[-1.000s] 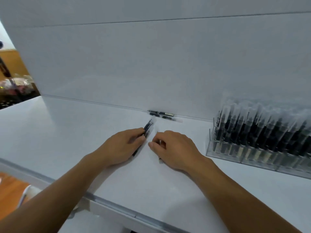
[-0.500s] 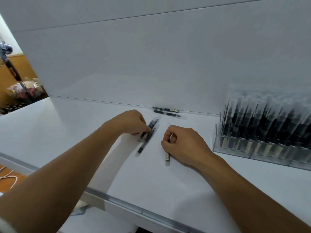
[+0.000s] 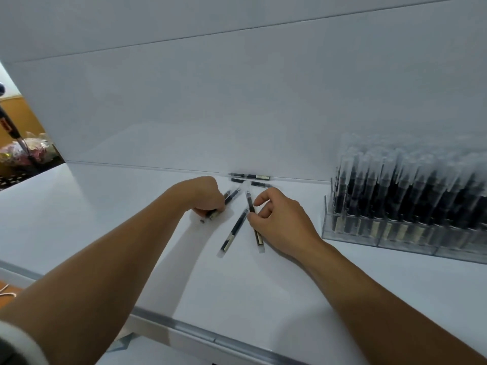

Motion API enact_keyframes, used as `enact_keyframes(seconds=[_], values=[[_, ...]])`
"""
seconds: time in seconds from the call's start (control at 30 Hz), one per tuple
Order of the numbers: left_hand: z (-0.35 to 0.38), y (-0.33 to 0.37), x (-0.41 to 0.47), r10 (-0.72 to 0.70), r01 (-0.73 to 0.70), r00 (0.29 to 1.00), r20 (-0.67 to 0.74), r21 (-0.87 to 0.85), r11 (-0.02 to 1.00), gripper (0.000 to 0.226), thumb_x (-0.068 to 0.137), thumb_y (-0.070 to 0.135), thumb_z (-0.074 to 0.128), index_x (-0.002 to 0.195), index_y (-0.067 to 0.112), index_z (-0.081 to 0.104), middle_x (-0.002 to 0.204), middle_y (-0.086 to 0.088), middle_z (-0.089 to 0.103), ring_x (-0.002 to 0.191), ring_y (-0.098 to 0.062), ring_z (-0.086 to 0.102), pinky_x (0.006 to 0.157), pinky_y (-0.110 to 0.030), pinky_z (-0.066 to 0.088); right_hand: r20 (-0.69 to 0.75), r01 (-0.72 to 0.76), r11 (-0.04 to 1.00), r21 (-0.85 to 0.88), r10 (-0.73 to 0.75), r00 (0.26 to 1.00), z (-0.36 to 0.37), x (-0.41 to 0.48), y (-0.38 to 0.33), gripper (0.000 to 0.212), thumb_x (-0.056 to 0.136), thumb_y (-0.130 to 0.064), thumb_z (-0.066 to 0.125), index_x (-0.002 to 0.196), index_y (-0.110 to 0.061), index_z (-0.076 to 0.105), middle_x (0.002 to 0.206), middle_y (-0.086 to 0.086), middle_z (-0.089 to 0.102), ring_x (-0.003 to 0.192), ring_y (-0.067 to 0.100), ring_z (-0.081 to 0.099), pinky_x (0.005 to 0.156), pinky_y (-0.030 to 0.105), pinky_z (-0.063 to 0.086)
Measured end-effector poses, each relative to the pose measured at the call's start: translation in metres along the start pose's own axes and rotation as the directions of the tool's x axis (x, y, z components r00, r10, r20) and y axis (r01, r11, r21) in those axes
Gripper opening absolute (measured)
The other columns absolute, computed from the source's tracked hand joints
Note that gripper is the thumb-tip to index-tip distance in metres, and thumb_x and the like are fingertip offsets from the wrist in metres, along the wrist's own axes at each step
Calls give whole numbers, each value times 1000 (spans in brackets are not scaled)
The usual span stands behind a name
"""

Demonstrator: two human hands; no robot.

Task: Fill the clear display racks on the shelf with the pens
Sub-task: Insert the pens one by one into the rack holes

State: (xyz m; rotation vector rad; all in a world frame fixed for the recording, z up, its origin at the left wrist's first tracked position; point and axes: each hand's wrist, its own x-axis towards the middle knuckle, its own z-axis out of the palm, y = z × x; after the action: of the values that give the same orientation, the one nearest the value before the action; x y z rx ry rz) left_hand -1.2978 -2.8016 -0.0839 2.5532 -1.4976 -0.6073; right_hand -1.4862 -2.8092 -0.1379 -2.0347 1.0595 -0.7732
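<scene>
Black pens in clear sleeves lie on the white shelf (image 3: 263, 291). My left hand (image 3: 204, 197) curls over a couple of pens (image 3: 232, 196) and grips them near their lower ends. My right hand (image 3: 280, 219) pinches one pen (image 3: 251, 204) between thumb and fingers; that pen's lower end sticks out beneath the hand. One loose pen (image 3: 233, 234) lies slanted between my hands. Several more pens (image 3: 250, 177) rest against the back wall. The clear display racks (image 3: 395, 233) at the right hold several upright pens.
A white back panel (image 3: 237, 106) rises behind the shelf. A metal strip (image 3: 200, 330) runs along the shelf's front edge. Past the shelf's left end there is a wooden floor and a bundle of wrapped goods (image 3: 26, 151).
My left hand has closed around a couple of pens and drawn them together. My right hand moved up and pinched one pen. The slanted loose pen now lies uncovered between the hands.
</scene>
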Motion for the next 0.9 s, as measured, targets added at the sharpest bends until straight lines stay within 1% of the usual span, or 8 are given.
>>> enact_keyframes(seconds=[0.07,0.17,0.2,0.33,0.5,0.63,0.77,0.9], values=[[3,-9,-7,36,-41,998,-60,-88,995,19,89,18,61,76,4,62,74,-11,66,59,-21,63,63,-27,52,-24,2,1000,23,-2,1000,-1,-1,-3,16,87,-39,64,96,-39,50,76,-15,66,66,-5,56,51,15,34],[9,-20,-25,114,-181,961,-253,-262,948,20,92,24,60,86,6,66,84,-10,72,74,-23,66,79,-38,54,-73,36,994,103,-28,997,-2,-3,-10,13,88,-37,64,98,-40,57,77,-20,64,57,-1,59,44,10,36],[11,-21,-33,131,-241,943,-306,-353,904,16,92,24,60,88,10,66,85,-5,73,79,-21,68,81,-39,54,-85,47,990,134,-36,996,-3,-4,-13,11,88,-36,64,98,-39,59,77,-21,63,54,0,59,42,9,36],[18,-18,-67,165,-392,913,-373,-690,609,10,94,19,60,98,10,63,88,3,76,85,-12,72,73,-23,56,-121,67,976,208,-42,992,-9,-11,-24,5,86,-34,67,90,-34,64,74,-16,65,55,-1,56,42,12,39],[27,2,-93,219,-485,874,-433,-777,401,13,92,17,63,102,9,65,91,-3,76,87,-16,73,70,-21,58,-116,107,988,113,-94,989,-35,-21,-36,12,83,-42,67,80,-42,56,75,-23,65,63,-5,58,59,17,44],[44,32,-102,340,-506,850,-402,-802,317,17,89,17,65,105,10,64,93,-6,76,91,-17,72,76,-24,58,-178,133,989,59,-121,976,-74,-42,-23,11,83,-42,68,83,-41,57,78,-31,63,63,-5,58,61,20,46],[72,75,-108,430,-528,808,-403,-820,223,25,82,23,70,102,11,65,91,-7,75,89,-17,72,73,-20,55,-254,92,993,78,-70,965,-114,-76,10,11,85,-33,72,86,-36,61,76,-20,65,61,0,57,61,21,50],[102,125,-112,493,-534,769,-408,-833,143,35,70,39,70,94,15,60,94,-10,74,95,-16,71,85,-31,55,-362,38,997,71,-10,932,-152,-115,41,13,86,-28,72,86,-34,61,77,-5,65,69,16,61,66,32,54]])
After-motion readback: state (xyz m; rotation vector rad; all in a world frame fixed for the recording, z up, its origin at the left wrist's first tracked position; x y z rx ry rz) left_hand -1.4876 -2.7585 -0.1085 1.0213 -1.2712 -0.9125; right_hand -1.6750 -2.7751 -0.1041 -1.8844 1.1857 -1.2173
